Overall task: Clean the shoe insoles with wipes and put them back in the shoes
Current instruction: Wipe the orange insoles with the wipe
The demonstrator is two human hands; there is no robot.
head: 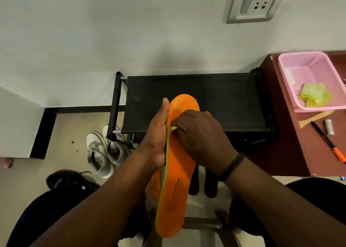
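Observation:
My left hand (158,134) grips the left edge of a long orange insole (176,190) with a green rim, held upright in front of me. My right hand (198,136) presses a small yellow-green wipe (173,128) against the insole's upper part; only a corner of the wipe shows. A second orange insole (155,186) lies below, partly hidden by the first. Two black insoles (210,186) lie beside it on a white stool. White sneakers (104,153) stand on the floor at the left, a black shoe (69,179) nearer me.
A black shoe rack (196,100) stands against the wall ahead. On the brown table (284,134) at the right sit a pink basket (310,72) holding crumpled green wipes (314,95), an orange-capped pen (327,141) and a small white tube (329,127).

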